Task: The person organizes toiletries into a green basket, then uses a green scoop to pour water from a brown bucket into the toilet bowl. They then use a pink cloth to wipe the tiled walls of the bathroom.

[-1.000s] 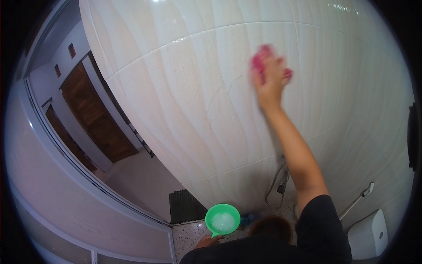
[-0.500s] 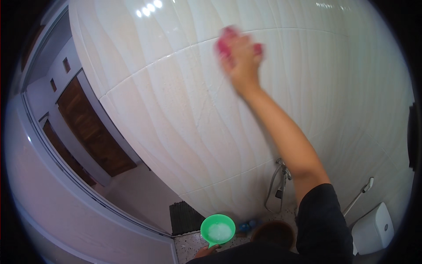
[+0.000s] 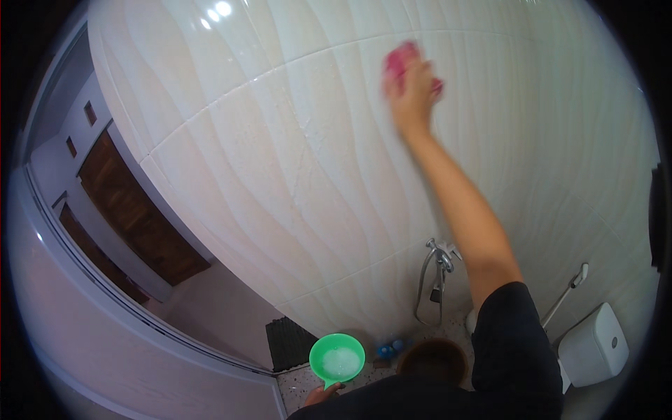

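My right hand (image 3: 414, 98) is raised high against the cream tiled wall (image 3: 336, 175), its fingers closed over a pink cloth (image 3: 401, 64) pressed to the tiles. Motion blurs the cloth, so I cannot tell whether it is a rag or a sponge. Wet streaks and droplets show on the tiles left of that arm. Down at the lower edge, my left hand (image 3: 322, 394) grips the handle of a green plastic dipper (image 3: 316, 359), held level. Whitish, foamy liquid (image 3: 341, 362) lies in the dipper.
A tap with a hose (image 3: 441, 257) juts from the wall below my right arm. Under it stand a brown basin (image 3: 458, 358) and blue bottles (image 3: 385, 351). At the right are a white toilet tank (image 3: 595, 343) and a long-handled brush (image 3: 563, 297). A dark mat (image 3: 290, 344) lies by the doorway.
My right hand has slid the pink cloth rightward along the wall. The view has shifted slightly. My left hand still holds the green dipper low down.
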The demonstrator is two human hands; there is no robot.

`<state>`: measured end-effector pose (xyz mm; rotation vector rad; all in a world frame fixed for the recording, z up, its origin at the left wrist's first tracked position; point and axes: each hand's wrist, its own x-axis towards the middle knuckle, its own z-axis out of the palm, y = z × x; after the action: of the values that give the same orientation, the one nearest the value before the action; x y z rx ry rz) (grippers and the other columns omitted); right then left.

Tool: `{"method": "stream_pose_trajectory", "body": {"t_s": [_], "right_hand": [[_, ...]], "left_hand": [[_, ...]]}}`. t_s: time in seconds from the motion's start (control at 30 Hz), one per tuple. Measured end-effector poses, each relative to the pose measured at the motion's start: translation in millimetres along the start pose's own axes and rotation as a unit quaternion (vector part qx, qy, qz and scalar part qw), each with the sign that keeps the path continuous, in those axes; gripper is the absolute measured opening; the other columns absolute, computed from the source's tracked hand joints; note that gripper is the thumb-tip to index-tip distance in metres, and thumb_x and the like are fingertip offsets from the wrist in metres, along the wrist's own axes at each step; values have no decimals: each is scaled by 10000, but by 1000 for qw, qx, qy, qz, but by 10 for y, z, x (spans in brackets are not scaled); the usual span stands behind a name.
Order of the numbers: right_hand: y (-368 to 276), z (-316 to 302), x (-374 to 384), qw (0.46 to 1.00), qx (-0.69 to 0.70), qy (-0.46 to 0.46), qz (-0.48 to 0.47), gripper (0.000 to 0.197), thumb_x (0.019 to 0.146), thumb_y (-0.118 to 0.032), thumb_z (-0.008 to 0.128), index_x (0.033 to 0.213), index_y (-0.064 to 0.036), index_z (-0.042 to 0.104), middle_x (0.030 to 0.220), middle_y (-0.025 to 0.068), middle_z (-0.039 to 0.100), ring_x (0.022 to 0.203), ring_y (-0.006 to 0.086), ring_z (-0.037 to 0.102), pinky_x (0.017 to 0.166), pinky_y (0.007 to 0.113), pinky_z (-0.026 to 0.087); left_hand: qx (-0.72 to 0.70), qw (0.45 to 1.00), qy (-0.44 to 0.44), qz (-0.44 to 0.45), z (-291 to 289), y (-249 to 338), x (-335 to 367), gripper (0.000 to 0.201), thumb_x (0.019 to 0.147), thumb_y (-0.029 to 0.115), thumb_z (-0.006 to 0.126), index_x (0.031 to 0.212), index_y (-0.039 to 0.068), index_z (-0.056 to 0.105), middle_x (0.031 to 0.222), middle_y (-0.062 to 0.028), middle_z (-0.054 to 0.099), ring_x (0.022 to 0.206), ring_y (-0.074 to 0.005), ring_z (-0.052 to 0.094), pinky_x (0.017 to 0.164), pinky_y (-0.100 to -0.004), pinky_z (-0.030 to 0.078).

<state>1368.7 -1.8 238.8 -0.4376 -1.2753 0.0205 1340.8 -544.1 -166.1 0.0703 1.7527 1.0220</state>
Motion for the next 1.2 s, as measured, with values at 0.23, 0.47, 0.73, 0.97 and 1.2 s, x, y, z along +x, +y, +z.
{"method": "stream_pose_trajectory", "body": {"t_s": [0.23, 0.47, 0.73, 0.97, 1.2], "right_hand": [[65, -503, -997, 943, 0, -285, -169, 507, 869, -340, 613, 1346, -235, 479, 1486, 93, 338, 1386, 329, 280, 1087, 583, 164], [183, -328, -1367, 993, 24, -32, 113, 606, 924, -329, 518, 1425, -53, 319, 1486, 237, 268, 1380, 488, 152, 1098, 598, 120], [66, -826, -2440, 923, -36, -382, -20, 596, 871, -348, 604, 1407, -209, 384, 1497, 129, 273, 1376, 427, 196, 1046, 677, 173], [467, -523, -2601, 941, 31, 52, 334, 663, 909, -241, 547, 1448, -27, 227, 1515, 239, 185, 1394, 420, 155, 1126, 515, 117], [-94, -690, -3843, 913, 74, -39, 398, 753, 867, -211, 586, 1451, 17, 169, 1520, 240, 153, 1410, 421, 110, 1140, 515, 84]], "left_hand": [[55, 998, 9, -1, 5, 83, 38, 455, 895, 447, 594, 1121, 60, 671, 811, -61, 638, 736, -131, 590, 681, -272, 437], [107, 994, 11, 31, 127, 201, -197, 441, 921, 418, 558, 1129, 42, 657, 731, -39, 608, 684, -119, 566, 644, -269, 420], [1, 1000, 31, 1, 295, 434, -463, 375, 907, 360, 613, 1083, 31, 655, 666, -3, 527, 582, -86, 479, 540, -251, 351], [-7, 998, 56, -9, 318, 400, -542, 370, 901, 366, 626, 1080, 44, 656, 680, 9, 516, 577, -81, 470, 529, -244, 340], [-5, 999, 36, -10, 331, 450, -562, 359, 899, 360, 629, 1065, 43, 659, 681, 16, 505, 582, -83, 479, 525, -241, 345]]}}
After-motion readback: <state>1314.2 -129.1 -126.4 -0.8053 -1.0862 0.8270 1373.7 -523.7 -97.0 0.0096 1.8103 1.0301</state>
